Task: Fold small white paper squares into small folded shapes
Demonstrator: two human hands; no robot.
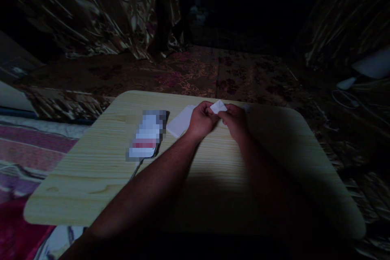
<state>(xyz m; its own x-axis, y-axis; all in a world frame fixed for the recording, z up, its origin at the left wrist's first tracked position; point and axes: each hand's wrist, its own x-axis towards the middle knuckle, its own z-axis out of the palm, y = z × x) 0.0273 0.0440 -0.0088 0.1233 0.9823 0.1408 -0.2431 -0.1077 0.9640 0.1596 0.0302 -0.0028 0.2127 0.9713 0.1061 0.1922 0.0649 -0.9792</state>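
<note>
A small folded piece of white paper (218, 107) is held between both hands above the far part of the wooden table. My left hand (202, 122) pinches its left side, fingers curled in. On the other side, my right hand (235, 121) grips the lower right edge with the thumb on top. Crease lines show on the paper's face. Just left of my left hand lies a flat stack of white paper (180, 122), partly covered by that hand.
A phone (148, 134), its screen blurred out, lies on the left of the light wooden table (76, 170) with a cable running toward me. Patterned curtains (137, 12) hang behind. A striped bedcover (36, 146) is at left; a white lamp-like object (373, 65) stands at right.
</note>
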